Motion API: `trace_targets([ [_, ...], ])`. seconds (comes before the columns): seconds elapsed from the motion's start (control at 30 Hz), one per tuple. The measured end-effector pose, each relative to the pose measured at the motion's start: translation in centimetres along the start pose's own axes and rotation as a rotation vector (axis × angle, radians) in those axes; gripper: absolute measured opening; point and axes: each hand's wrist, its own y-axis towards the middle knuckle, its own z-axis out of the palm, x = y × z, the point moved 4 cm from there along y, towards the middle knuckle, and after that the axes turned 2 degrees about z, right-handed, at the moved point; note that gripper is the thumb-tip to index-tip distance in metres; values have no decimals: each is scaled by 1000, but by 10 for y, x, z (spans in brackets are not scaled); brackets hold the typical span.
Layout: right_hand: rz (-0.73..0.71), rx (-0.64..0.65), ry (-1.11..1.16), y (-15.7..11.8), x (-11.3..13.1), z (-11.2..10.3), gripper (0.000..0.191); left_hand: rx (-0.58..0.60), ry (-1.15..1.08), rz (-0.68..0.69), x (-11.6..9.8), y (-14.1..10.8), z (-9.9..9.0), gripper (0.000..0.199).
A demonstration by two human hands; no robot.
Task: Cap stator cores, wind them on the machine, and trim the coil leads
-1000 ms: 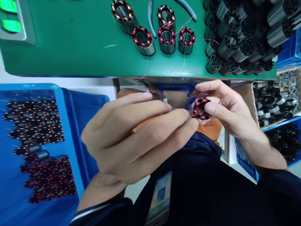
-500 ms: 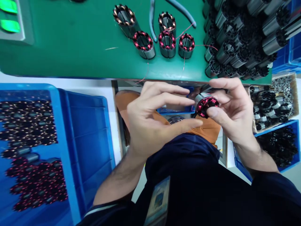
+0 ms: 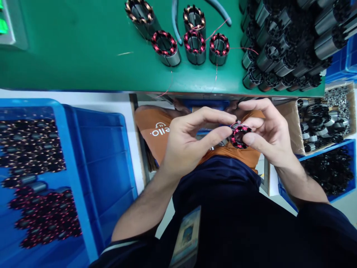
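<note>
A small motor stator (image 3: 237,141) with pink-red copper windings is held over my lap, just in front of the bench edge. My right hand (image 3: 269,136) grips it from the right, thumb on the wound end and fingers behind. From the left, my left hand (image 3: 192,137) closes thumb and index finger at the stator's upper left rim; whether a wire end is also pinched there I cannot make out. Several wound stators stand on the green bench (image 3: 83,56), among them a pink-wound stator (image 3: 219,56) and a copper-coloured one (image 3: 143,22).
Grey-blue plier handles (image 3: 175,22) lie among the stators. Bare stator cores (image 3: 275,59) are stacked at the bench's right. A blue crate (image 3: 97,149) of wound stators stands left. On the right are a carton (image 3: 290,123) of metal parts and a blue bin (image 3: 351,163) of black pieces.
My left thumb and index finger, apart from the stator before, have closed in at its rim. The stator has shifted slightly down and left with my right hand. The view has moved slightly.
</note>
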Motion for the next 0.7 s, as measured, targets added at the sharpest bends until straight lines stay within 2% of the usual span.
trace_targets([
  [0.07, -11, 22, 14, 2, -2, 3, 73, 47, -25, 24, -10, 1, 5, 23],
  [0.13, -12, 20, 19, 4, -6, 4, 71, 28, -24, 27, -10, 1, 7, 26],
  [0.23, -31, -5, 39, 3, -12, 1, 70, -18, 9, -18, 13, -3, 4, 35],
  [0.33, -80, -33, 74, -1, -11, -4, 65, -3, 51, -79, 42, -5, -7, 39],
  [0.4, -87, -48, 59, -3, -8, -6, 61, -31, 99, -58, 47, -5, -17, 37],
  [0.47, -64, -49, 19, -3, -6, -5, 61, -52, 136, 75, 32, -5, -22, 36],
  [0.57, -56, -22, -8, -2, -4, 1, 67, 51, 213, 289, -6, -9, -11, 79],
  [0.63, -60, 11, -10, 0, -3, 4, 67, 97, 284, 318, -23, -12, 0, 89],
  [0.7, -57, 41, -42, 0, -2, 5, 65, 60, 327, 303, -30, -15, 6, 83],
])
